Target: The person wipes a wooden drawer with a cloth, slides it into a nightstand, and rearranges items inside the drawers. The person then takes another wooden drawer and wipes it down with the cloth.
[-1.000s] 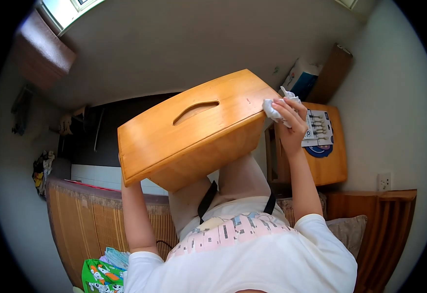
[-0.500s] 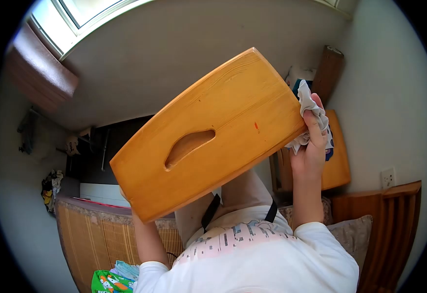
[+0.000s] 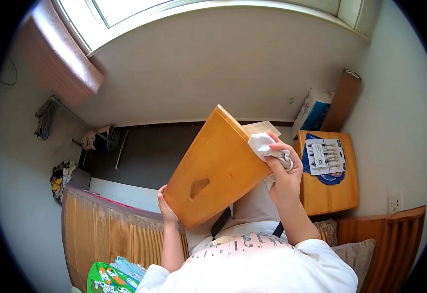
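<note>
A wooden drawer [image 3: 218, 168] is tilted above my lap, its orange-brown front with a cut-out handle hole turned toward me. My left hand [image 3: 166, 205] grips its lower left end, fingers wrapped round the edge. At the upper right end, my right hand [image 3: 284, 163] is closed on a crumpled white cloth [image 3: 263, 145], which touches the drawer's edge. Part of a paler panel shows behind the drawer, beside the cloth. A small red mark is visible on the front, right of the hole.
At the right stands a wooden bedside cabinet [image 3: 328, 193] with a blister pack [image 3: 325, 156] on top. Behind it are a white and blue package [image 3: 313, 111] and a long cardboard box [image 3: 341, 100]. A bamboo mat [image 3: 111, 224] covers the bed; a green patterned cloth [image 3: 107, 279] lies there.
The drawer has swung steeper and its left end has moved right and lower with my left hand. My right hand and the cloth have shifted left and down. The camera view has tilted up.
</note>
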The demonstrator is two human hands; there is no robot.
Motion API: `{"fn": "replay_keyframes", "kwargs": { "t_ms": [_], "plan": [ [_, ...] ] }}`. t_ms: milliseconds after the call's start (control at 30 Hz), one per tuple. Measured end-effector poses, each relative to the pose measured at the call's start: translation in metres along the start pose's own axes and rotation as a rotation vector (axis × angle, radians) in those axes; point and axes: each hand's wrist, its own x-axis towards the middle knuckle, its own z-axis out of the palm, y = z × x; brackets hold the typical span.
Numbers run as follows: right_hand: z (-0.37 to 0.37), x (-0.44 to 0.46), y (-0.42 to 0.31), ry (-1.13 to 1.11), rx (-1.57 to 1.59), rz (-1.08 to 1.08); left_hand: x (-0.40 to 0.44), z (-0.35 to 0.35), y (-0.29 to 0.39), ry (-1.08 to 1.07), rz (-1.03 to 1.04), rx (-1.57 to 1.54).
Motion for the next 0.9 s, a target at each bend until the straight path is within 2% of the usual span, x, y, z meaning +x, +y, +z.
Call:
{"fn": "replay_keyframes", "kwargs": {
  "t_ms": [133,200,233,267,300,433,500,567,633,667,800,900],
  "plan": [
    [0.009,-0.022,-0.001,-0.065,0.047,0.047,-0.008,-0.027,-0.01,0.172,0.039,0.015],
    [0.005,-0.034,0.005,-0.101,-0.063,-0.001,0.004,-0.029,0.018,-0.022,0.182,0.553],
    [0.006,-0.039,0.005,-0.158,-0.154,-0.097,0.011,-0.02,0.034,-0.063,0.273,0.768],
    [0.007,-0.043,0.004,-0.216,-0.243,-0.193,0.011,0.0,0.052,-0.051,0.264,0.77],
    [0.009,-0.044,0.002,-0.243,-0.253,-0.218,0.011,0.028,0.07,-0.15,0.242,0.739],
    [0.008,-0.035,-0.02,-0.412,-0.422,-0.235,0.03,0.071,0.09,-0.389,0.218,0.603],
    [0.01,-0.032,-0.035,-0.449,-0.541,-0.245,0.024,0.129,0.105,-0.369,0.263,0.479],
    [0.013,-0.034,-0.043,-0.475,-0.751,-0.286,0.015,0.148,0.109,-0.35,0.298,0.342],
    [0.015,-0.034,-0.054,-0.494,-0.859,-0.306,0.012,0.153,0.106,-0.298,0.166,0.464],
    [0.016,-0.034,-0.059,-0.507,-0.952,-0.321,0.01,0.156,0.105,-0.301,0.164,0.456],
    [0.043,-0.012,-0.068,-0.641,-1.2,-0.409,-0.005,0.17,0.1,-0.303,0.282,0.57],
    [0.065,0.019,-0.054,-0.711,-1.153,-0.431,-0.007,0.172,0.099,-0.286,0.3,0.561]
  ]
}}
